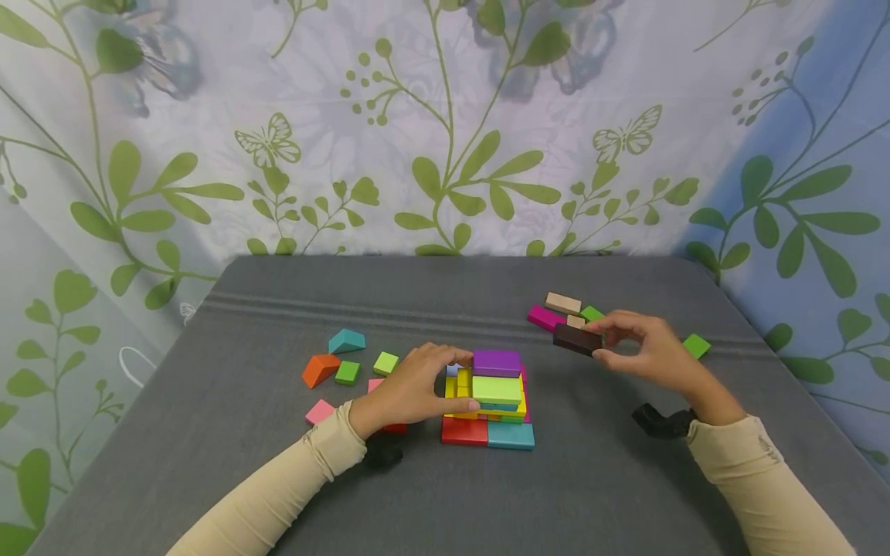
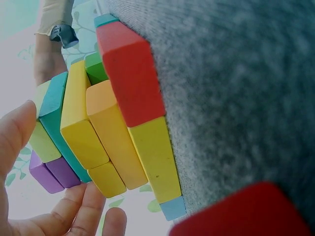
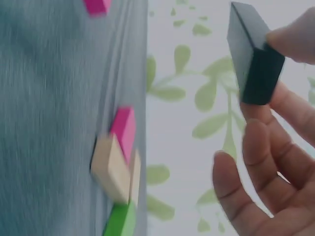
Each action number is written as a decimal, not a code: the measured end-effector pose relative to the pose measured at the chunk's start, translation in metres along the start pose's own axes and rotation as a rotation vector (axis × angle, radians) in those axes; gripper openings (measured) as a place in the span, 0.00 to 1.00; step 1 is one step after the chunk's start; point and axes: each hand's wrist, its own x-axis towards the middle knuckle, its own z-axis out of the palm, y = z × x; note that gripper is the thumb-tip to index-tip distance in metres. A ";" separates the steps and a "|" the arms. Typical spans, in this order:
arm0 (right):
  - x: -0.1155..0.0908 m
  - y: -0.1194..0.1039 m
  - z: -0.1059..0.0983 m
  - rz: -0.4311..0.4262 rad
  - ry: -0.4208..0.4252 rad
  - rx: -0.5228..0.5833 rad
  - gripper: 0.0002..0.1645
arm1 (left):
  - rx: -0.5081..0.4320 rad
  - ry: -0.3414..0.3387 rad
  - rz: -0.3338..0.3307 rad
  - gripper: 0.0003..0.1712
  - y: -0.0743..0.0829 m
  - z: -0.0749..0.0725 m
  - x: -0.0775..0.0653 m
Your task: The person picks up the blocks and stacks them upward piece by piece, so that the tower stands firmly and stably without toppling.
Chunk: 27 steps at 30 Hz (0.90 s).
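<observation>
A stack of coloured wooden blocks stands on the table, with a purple block (image 1: 497, 363) and a light green block (image 1: 497, 390) on its top layers. Its base shows a red block (image 1: 464, 431) and a teal block (image 1: 511, 435). My left hand (image 1: 420, 386) lies at the stack's left side, thumb toward the front and fingers toward the back. In the left wrist view its fingers spread about the upper layers, close to the teal layer (image 2: 53, 108); firm contact is unclear. My right hand (image 1: 643, 351) pinches a dark brown block (image 1: 577, 340) above the table, between thumb and fingers.
Left of the stack lie loose blocks, including a teal one (image 1: 346, 340), an orange one (image 1: 321, 371) and a pink one (image 1: 320, 412). Behind the right hand are a magenta block (image 1: 545, 318) and a beige block (image 1: 563, 302). A green block (image 1: 696, 346) lies farther right.
</observation>
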 end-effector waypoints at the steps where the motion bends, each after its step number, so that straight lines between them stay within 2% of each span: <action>1: 0.001 -0.004 0.003 -0.020 0.006 0.020 0.25 | 0.000 0.000 -0.002 0.39 0.000 0.000 0.000; 5: 0.004 -0.019 0.018 -0.093 0.042 0.096 0.27 | 0.003 -0.002 -0.004 0.39 0.000 0.000 0.000; 10: 0.007 -0.030 0.041 -0.225 0.085 0.216 0.30 | 0.009 -0.001 0.004 0.38 0.000 0.001 0.000; 13: 0.007 -0.034 0.054 -0.289 0.100 0.252 0.24 | 0.010 0.001 0.008 0.38 0.000 0.001 0.000; 16: 0.007 -0.037 0.066 -0.354 0.122 0.228 0.13 | 0.012 0.003 0.008 0.38 0.000 0.001 0.000; 17: 0.007 -0.038 0.070 -0.372 0.130 0.212 0.12 | 0.012 0.003 0.008 0.38 0.000 0.001 0.000; 20: 0.007 -0.041 0.081 -0.421 0.152 0.168 0.17 | 0.011 0.002 0.003 0.39 0.000 0.001 0.000; 27: 0.004 -0.041 0.098 -0.476 0.149 0.076 0.18 | -0.002 -0.004 -0.006 0.39 0.001 0.000 0.001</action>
